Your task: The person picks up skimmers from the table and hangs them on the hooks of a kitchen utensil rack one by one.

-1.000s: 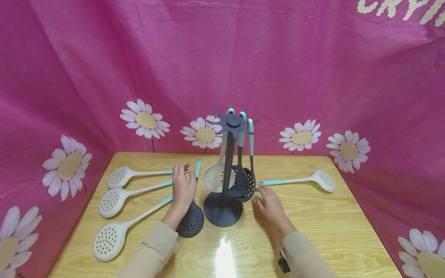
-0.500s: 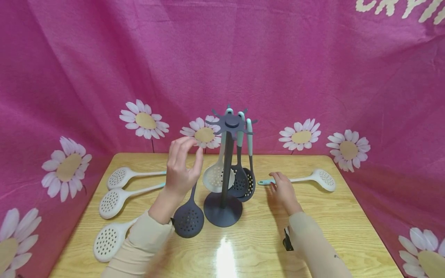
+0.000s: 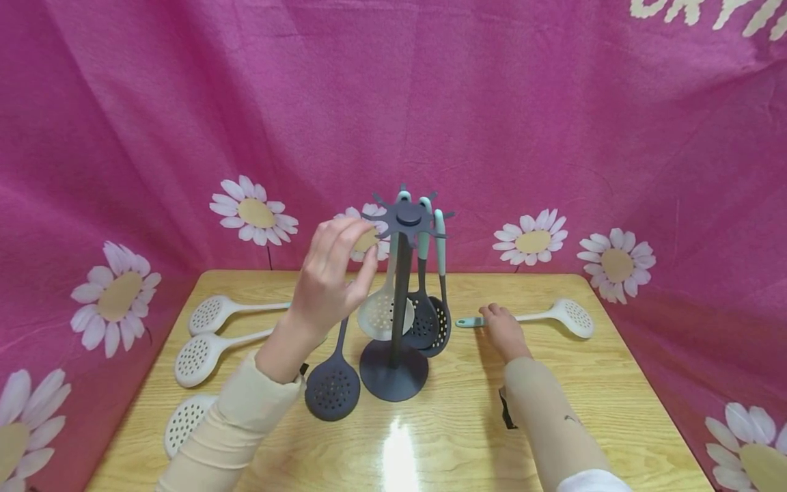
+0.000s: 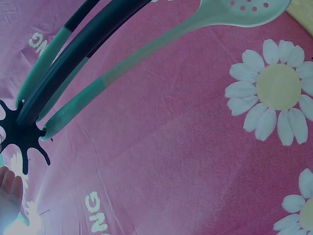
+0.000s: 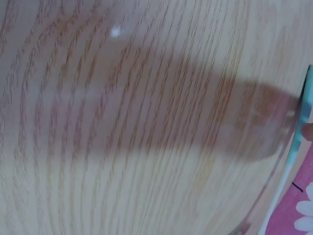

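The far magenta cloth (image 3: 522,123) is patterned with white daisies (image 3: 617,266). The right white perforated skimmer (image 3: 536,317) is tipped mint-green.

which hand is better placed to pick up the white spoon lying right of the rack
The right hand, most likely: its fingers are on the spoon's handle, while the left hand is up beside the rack.

Pink cloth (image 3: 529,123): pale letters (image 3: 691,11) "RY" among cut-off ones; left wrist view, "NG" (image 4: 93,201). Handle (image 4: 73,108) print illegible.
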A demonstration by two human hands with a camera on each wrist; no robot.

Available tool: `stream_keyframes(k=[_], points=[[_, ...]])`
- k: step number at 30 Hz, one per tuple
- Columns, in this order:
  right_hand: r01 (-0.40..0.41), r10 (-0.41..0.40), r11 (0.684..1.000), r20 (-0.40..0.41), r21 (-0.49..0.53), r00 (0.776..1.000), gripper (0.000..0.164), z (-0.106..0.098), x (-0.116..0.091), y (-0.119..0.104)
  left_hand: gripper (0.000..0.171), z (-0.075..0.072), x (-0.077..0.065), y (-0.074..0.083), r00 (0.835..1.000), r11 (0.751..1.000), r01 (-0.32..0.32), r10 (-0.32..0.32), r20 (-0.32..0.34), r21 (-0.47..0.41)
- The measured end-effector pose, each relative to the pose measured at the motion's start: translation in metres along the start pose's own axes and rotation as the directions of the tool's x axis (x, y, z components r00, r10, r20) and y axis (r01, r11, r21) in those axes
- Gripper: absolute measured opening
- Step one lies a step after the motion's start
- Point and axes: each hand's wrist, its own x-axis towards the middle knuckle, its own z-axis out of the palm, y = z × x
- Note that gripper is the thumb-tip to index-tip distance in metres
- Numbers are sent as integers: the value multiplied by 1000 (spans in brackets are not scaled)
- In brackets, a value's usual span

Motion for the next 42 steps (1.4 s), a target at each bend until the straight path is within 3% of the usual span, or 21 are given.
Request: stream_keyframes(k=[6, 13, 22, 30, 42], points=[[-29, 39, 997, 137, -74, 990, 35, -1, 3, -1, 25, 2, 6, -1, 998, 999, -45, 44, 34, 8], [-27, 47, 994, 186, -110, 981, 34, -2, 2, -2, 20, 4, 8, -2, 996, 996, -82, 81, 28, 27], [-33, 62, 992, 244, -123, 968, 36, 0, 5, -8, 15, 7, 7, -2, 997, 998, -66, 66, 30, 15], [-50, 63, 996, 200, -69, 978, 31, 9, 3, -5, 12, 7, 6, 0, 998, 999, -44, 44, 38, 8], [12, -6, 999, 141, -41, 990, 23, 17, 0, 2, 13, 6, 6, 1, 999, 999, -22, 21, 45, 26]])
